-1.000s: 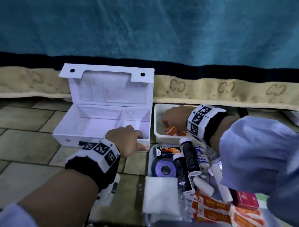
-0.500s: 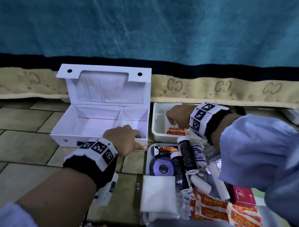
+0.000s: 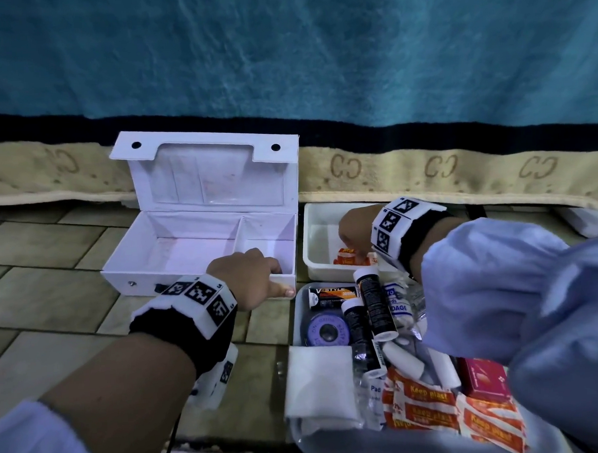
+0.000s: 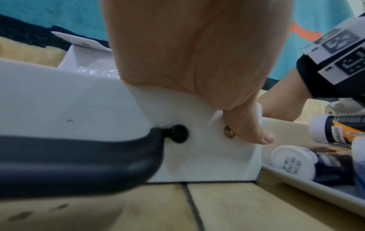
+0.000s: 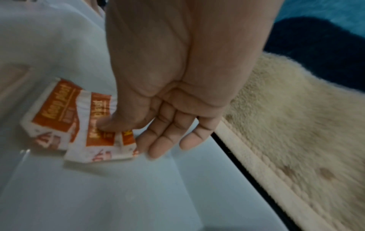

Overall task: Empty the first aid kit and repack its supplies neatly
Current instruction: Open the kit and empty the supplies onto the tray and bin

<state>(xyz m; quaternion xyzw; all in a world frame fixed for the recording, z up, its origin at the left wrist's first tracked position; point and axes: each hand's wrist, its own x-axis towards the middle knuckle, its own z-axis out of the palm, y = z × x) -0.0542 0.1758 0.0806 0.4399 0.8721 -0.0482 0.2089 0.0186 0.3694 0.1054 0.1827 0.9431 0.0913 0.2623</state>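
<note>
My left hand (image 3: pixel 248 276) grips the empty first aid kit's (image 3: pixel 175 252) front wall; my right hand (image 5: pixel 158 109) pinches plaster packets (image 5: pixel 98 132) in a white tub (image 3: pixel 314 256).

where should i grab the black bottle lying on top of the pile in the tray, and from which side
Grip the black bottle across its middle, from above. It lies on its side on top of the other supplies in the grey tray, so its round body is exposed, while its white-capped ends are crowded by neighbours.
</note>
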